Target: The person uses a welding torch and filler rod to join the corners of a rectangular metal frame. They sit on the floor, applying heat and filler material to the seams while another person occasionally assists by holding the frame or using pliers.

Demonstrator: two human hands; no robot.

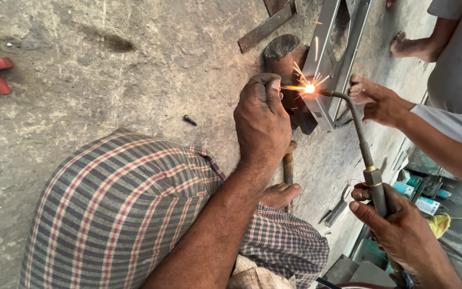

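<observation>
A thin filler rod (pixel 290 88) is pinched in the clenched fingers of the left hand (pixel 261 120), its tip brought to the sparking flame on the grey metal frame (pixel 324 64). The gas torch (pixel 367 155) is gripped around its handle by the right hand (pixel 402 230), with its nozzle at the same glowing spot. The frame, resting on the concrete floor (pixel 108 80), is steadied by another person's hand (pixel 383 104).

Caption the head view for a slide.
Right hand aims a gas torch at a sparking metal frame; left hand feeds a filler rod beside it.
</observation>
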